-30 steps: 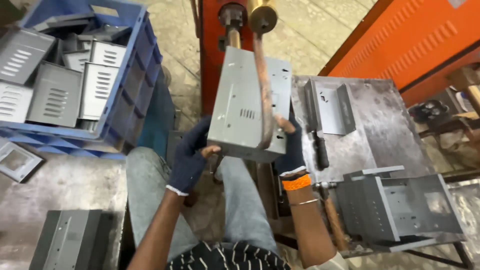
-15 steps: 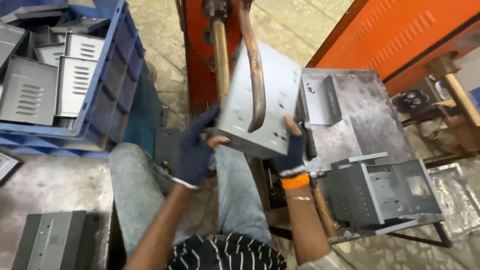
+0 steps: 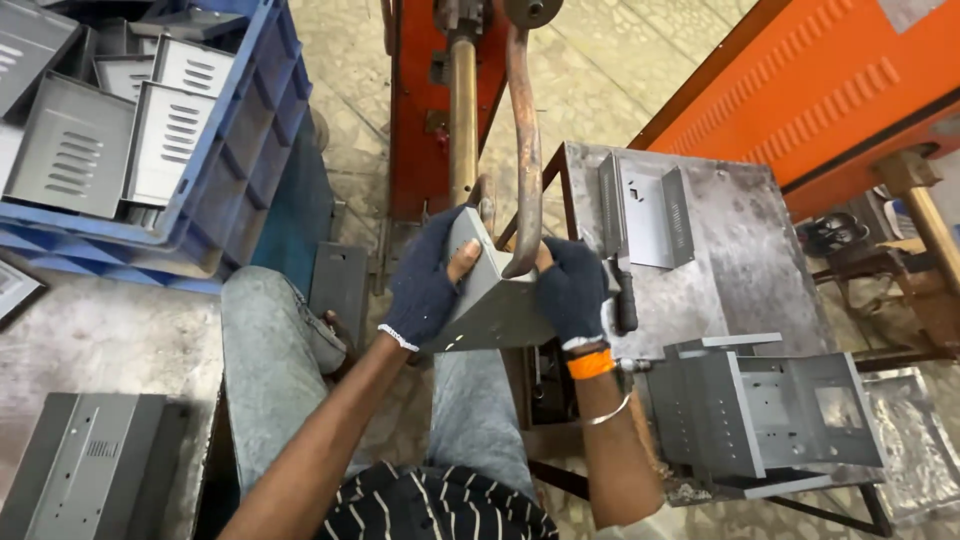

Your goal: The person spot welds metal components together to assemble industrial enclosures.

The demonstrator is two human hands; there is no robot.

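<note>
I sit with both forearms stretched forward over my knees, holding a grey sheet-metal box (image 3: 490,300) against the curved copper arm (image 3: 525,150) of the spot welder (image 3: 450,100). My left hand (image 3: 428,285), in a dark fingerless glove, clasps the box's left edge, thumb on top. My right hand (image 3: 570,292), gloved too, grips its right edge just beside the copper arm. Right of that arm stands a steel table (image 3: 740,240); far left of it sits a blue crate (image 3: 245,150).
</note>
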